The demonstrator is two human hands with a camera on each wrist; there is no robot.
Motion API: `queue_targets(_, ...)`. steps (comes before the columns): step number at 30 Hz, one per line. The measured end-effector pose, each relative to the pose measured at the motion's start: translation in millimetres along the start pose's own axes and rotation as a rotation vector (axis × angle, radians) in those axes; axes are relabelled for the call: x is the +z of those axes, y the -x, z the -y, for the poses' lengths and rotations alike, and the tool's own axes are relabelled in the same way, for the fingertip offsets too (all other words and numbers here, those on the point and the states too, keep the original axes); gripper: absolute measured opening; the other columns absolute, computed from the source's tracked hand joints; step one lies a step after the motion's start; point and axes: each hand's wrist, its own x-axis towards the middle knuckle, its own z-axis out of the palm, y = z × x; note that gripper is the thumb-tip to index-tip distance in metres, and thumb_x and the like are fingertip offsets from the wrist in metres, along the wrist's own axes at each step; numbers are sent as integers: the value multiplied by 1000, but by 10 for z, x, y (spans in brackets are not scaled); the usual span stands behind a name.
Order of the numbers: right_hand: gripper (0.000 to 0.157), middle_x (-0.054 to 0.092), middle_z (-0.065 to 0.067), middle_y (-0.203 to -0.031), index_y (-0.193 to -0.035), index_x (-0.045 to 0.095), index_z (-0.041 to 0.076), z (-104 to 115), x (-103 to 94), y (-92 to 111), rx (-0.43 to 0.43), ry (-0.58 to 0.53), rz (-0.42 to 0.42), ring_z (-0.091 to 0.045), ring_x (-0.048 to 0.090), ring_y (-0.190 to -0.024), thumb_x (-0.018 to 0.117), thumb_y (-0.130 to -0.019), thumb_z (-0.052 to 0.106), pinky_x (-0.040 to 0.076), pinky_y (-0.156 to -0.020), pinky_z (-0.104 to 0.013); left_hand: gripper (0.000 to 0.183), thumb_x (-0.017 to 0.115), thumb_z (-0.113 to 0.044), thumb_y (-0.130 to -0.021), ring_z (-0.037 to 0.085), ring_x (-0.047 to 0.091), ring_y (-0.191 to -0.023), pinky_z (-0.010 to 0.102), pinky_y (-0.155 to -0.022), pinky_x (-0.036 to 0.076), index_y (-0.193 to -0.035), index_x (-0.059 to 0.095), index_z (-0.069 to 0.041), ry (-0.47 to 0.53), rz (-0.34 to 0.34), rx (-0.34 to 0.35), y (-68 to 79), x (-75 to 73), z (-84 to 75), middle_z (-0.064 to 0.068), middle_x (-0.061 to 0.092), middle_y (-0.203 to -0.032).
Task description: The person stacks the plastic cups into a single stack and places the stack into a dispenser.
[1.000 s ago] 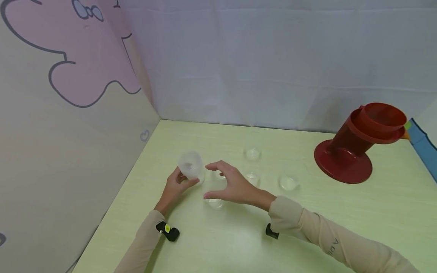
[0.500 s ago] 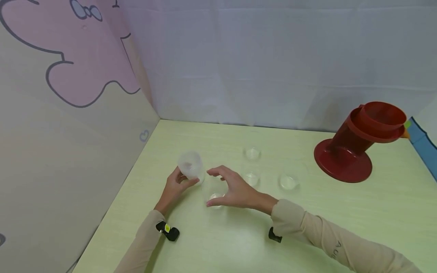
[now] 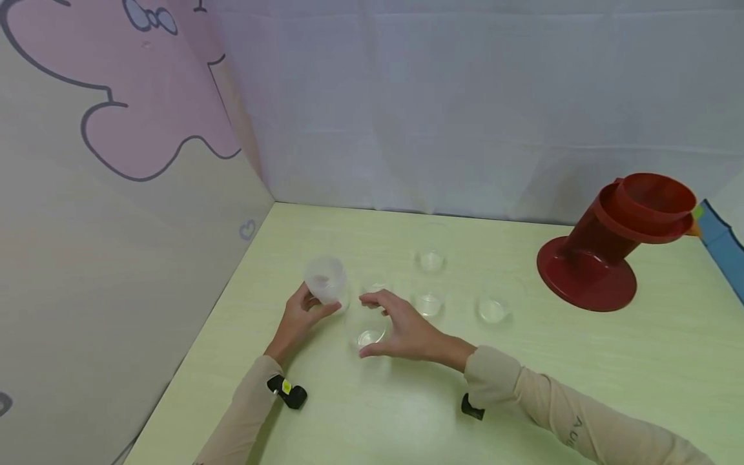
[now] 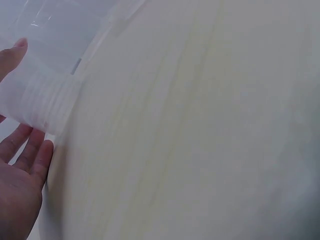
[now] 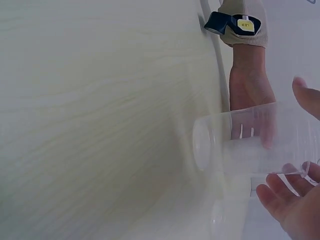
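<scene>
My left hand (image 3: 296, 323) holds a translucent stack of plastic cups (image 3: 325, 278), with thumb and fingers on either side near the tabletop. In the left wrist view, rings of nested rims show on the stack (image 4: 50, 100). My right hand (image 3: 407, 332) is spread beside a clear plastic cup (image 3: 370, 337) that stands upright on the table. In the right wrist view, the fingers lie close along one side of this cup (image 5: 245, 145) while the thumb stands off from it. Behind it is another clear cup (image 3: 376, 284).
More clear cups stand to the right, one nearer (image 3: 428, 305), one farther back (image 3: 432, 260) and one further right (image 3: 493, 310). A red tilted-tube stand (image 3: 604, 252) with a round base occupies the right rear. Walls bound the pale table (image 3: 372, 413) behind and left.
My right hand has drawn slightly right and toward me, with its thumb and fingers apart; the cup beside it stays nearly in place. My left hand and its stack have barely moved.
</scene>
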Motion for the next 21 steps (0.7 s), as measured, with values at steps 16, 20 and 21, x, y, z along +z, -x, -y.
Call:
queue_targets(16,73,58,-12,-119,-124,47,5,-173,190,38,81,-102,-59,-20,53,-111,87,-67,22,47,-89,-44,66,77,-22,-80,24,55,-114,39,-96,44,-136,44,-13,-12,0,-16,-2,-18,9,7,53,-129)
queue_targets(20,69,59,-12,-118,-121,47,4,-207,228,62,94,-158,-74,-21,55,-111,87,-68,22,48,-90,-44,65,78,-22,-80,23,55,-114,40,-97,44,-136,45,-13,-12,-2,-9,-8,-10,23,7,53,-128)
queue_targets(21,69,59,-13,-118,-121,47,4,-213,236,68,95,-165,-79,-21,55,-111,87,-68,22,48,-90,-43,65,78,-22,-80,23,55,-114,40,-97,44,-136,44,-13,-13,-2,-7,-10,-8,27,7,53,-128)
